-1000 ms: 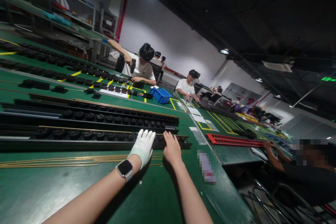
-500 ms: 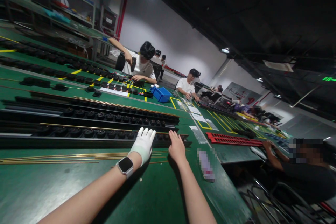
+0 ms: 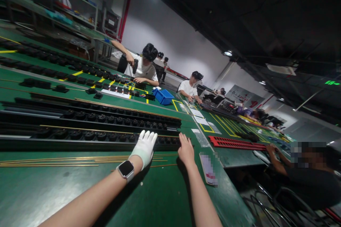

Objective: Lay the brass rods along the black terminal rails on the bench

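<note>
My left hand [image 3: 144, 147], in a white glove with a smartwatch on the wrist, lies open with fingers spread on the near edge of a long black strip of round sockets [image 3: 87, 136]. My bare right hand [image 3: 185, 148] rests open at the right end of the same strip, fingers stretched forward. Thin brass rods [image 3: 66, 161] lie on the green table [image 3: 149, 198] just in front of the strip, under my left hand. A second black socket strip [image 3: 106, 117] lies parallel behind the first.
A phone [image 3: 208, 169] lies right of my right hand near the table edge. A red strip [image 3: 237, 144], a blue bin [image 3: 163, 96] and more black parts lie further off. Other people work along the benches; one sits low at the right.
My right hand has slid rightward along the near strip to its end. The left hand has stayed where it was.
</note>
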Tool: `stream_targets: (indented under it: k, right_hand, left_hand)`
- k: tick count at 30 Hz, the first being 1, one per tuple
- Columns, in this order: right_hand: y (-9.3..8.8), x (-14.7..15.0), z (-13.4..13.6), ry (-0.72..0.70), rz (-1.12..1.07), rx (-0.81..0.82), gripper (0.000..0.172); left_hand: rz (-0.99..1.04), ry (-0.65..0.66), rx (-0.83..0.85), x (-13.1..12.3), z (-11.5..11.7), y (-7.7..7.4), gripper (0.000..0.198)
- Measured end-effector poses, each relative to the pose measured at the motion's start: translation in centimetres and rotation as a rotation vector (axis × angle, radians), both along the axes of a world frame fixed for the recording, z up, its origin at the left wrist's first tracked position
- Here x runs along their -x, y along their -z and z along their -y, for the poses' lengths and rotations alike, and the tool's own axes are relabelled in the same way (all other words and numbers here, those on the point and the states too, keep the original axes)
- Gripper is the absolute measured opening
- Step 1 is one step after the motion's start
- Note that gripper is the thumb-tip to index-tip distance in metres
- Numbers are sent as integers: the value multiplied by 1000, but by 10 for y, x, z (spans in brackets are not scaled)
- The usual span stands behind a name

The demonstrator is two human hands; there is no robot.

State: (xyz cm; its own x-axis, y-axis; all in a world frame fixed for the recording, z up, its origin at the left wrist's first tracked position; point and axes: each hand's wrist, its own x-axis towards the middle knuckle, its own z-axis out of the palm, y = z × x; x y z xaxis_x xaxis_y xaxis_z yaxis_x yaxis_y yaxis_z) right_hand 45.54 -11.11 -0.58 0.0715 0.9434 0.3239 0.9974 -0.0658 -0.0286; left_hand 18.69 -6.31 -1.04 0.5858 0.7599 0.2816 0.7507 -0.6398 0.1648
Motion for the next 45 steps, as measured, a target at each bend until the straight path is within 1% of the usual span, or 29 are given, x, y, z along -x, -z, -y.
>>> stream_targets:
  k: [2,5,10,15,17,22,25,29,31,34,39,43,45]
  right_hand:
    - [3,-7,0,33,-15,-14,92]
    - [5,-16,0,20,-19,-6,95]
    - [6,-28,0,77,-22,-6,89]
    - [3,-32,0,82,-28,-1,86]
    - [2,-28,-1,80,-33,-14,88]
    - [5,-12,-2,13,-22,-13,90]
    - [6,-4,-2,15,-5,-27,91]
    - [3,7,-5,-58,-5,-20,94]
    - [1,14,-6,-73,-12,-16,93]
    - [-3,23,-8,-54,-11,-9,88]
    - [-3,39,-10,-138,-7,-5,90]
    - [-3,50,-11,-129,-10,-21,87]
    - [-3,55,-13,-153,-11,-14,87]
  left_hand:
    - [1,1,3,0,0,0,79]
    - [4,-7,5,0,0,0,79]
    - [5,-2,17,1,0,-1,79]
    - [-2,-6,12,2,1,-3,78]
    - [-4,-5,18,1,1,-3,78]
    - [-1,3,13,1,0,-1,79]
    - [11,3,19,1,-1,2,79]
    - [13,6,27,1,-3,4,80]
    - [9,3,24,0,-3,4,80]
    - [6,0,20,0,-3,4,80]
    - [15,15,17,0,-4,8,81]
    - [8,14,13,0,-5,9,81]
    - [5,12,16,0,-5,9,81]
